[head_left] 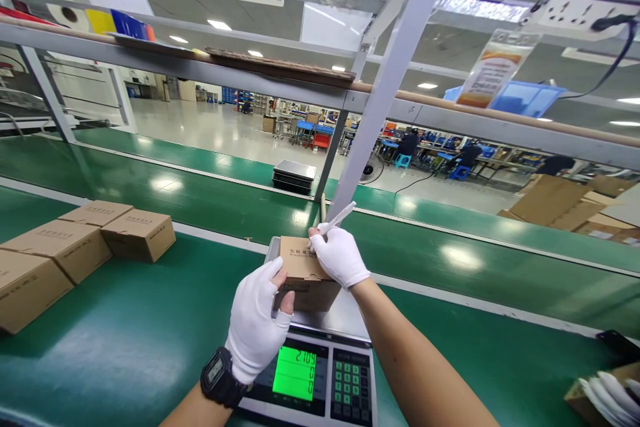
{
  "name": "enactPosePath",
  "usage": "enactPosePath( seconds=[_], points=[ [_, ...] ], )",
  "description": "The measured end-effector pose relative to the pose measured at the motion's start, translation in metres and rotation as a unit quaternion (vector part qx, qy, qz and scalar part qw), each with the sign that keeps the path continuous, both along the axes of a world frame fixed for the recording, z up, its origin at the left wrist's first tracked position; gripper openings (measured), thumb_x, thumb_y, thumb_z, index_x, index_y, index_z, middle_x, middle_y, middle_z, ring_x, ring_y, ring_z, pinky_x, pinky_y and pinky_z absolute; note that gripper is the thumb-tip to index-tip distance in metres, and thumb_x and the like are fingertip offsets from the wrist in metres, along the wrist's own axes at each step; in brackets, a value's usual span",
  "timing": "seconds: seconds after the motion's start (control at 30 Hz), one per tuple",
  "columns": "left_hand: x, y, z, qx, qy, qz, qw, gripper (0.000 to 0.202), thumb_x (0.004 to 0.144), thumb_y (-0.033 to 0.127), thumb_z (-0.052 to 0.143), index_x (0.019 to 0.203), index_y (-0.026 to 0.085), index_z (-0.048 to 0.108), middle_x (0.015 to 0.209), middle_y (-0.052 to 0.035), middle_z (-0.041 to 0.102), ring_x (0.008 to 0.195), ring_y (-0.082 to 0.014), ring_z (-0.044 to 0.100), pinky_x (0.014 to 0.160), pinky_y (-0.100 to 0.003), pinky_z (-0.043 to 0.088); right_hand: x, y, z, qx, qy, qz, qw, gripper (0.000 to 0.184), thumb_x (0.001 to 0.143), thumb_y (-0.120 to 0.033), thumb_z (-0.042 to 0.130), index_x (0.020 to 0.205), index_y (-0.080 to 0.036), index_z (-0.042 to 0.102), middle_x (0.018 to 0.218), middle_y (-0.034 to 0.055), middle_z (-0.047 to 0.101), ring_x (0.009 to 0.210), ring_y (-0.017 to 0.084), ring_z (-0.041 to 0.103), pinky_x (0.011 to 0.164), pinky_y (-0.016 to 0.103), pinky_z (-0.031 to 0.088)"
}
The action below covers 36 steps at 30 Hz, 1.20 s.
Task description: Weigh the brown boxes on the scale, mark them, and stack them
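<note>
A small brown cardboard box [303,267] rests on the steel platter of a weighing scale [345,320] with a lit green display. My left hand [257,320], in a white glove with a black watch on the wrist, grips the box's near left edge. My right hand [339,255], also in a white glove, is closed on a white pen [338,218] with its tip at the box's top.
Three similar brown boxes [75,247] lie on the green conveyor belt [125,333] at left. A grey upright post [385,93] rises just behind the scale. Flattened cartons [565,207] lie at right, gloves [607,393] in a box at bottom right. People work far behind.
</note>
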State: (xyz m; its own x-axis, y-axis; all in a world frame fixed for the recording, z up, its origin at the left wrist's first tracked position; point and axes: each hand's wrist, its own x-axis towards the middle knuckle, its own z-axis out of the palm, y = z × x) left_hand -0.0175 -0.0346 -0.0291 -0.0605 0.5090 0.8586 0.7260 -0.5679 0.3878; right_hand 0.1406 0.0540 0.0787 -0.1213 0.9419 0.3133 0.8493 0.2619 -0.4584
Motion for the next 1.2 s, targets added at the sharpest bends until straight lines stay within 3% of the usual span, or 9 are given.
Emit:
enactPosePath(
  seconds=[0.87, 1.0, 1.07, 1.2],
  points=[
    [0.002, 0.001, -0.001, 0.0, -0.011, 0.006, 1.0, 0.041, 0.086, 0.022, 0.06, 0.126, 0.018, 0.051, 0.13, -0.0121, 0.056, 0.118, -0.0269, 0.054, 0.098, -0.046, 0.049, 0.002, 0.003, -0.002, 0.011, 0.053, -0.017, 0.998, 0.031, 0.09, -0.035, 0.048, 0.067, -0.02, 0.062, 0.072, 0.0051, 0.068, 0.072, 0.021, 0.063, 0.069, 0.027, 0.043],
    [0.005, -0.004, -0.001, -0.01, -0.006, 0.014, 1.0, 0.042, 0.088, 0.024, 0.057, 0.129, 0.019, 0.049, 0.132, -0.0126, 0.054, 0.117, -0.0271, 0.054, 0.097, -0.046, 0.048, 0.008, -0.002, -0.006, 0.005, 0.157, 0.011, 0.988, 0.03, 0.087, -0.036, 0.05, 0.064, -0.02, 0.059, 0.065, 0.0031, 0.064, 0.066, 0.02, 0.061, 0.065, 0.026, 0.043],
    [0.013, -0.01, 0.001, -0.018, -0.003, 0.054, 0.998, 0.051, 0.085, 0.033, 0.061, 0.131, 0.018, 0.046, 0.137, -0.0152, 0.049, 0.12, -0.0302, 0.051, 0.096, -0.048, 0.049, 0.003, -0.011, -0.008, 0.021, 0.235, 0.019, 0.971, 0.033, 0.089, -0.04, 0.049, 0.065, -0.02, 0.058, 0.062, 0.0013, 0.062, 0.063, 0.018, 0.059, 0.063, 0.026, 0.043],
    [0.032, -0.006, 0.018, -0.058, -0.017, 0.119, 0.991, 0.081, 0.059, 0.054, 0.078, 0.125, 0.019, 0.049, 0.145, -0.0186, 0.034, 0.128, -0.0403, 0.039, 0.099, -0.057, 0.044, -0.014, -0.035, -0.01, 0.016, 0.317, 0.054, 0.947, 0.04, 0.093, -0.054, 0.047, 0.081, -0.019, 0.064, 0.065, 0.0003, 0.062, 0.059, 0.017, 0.056, 0.058, 0.025, 0.042]
  ],
)
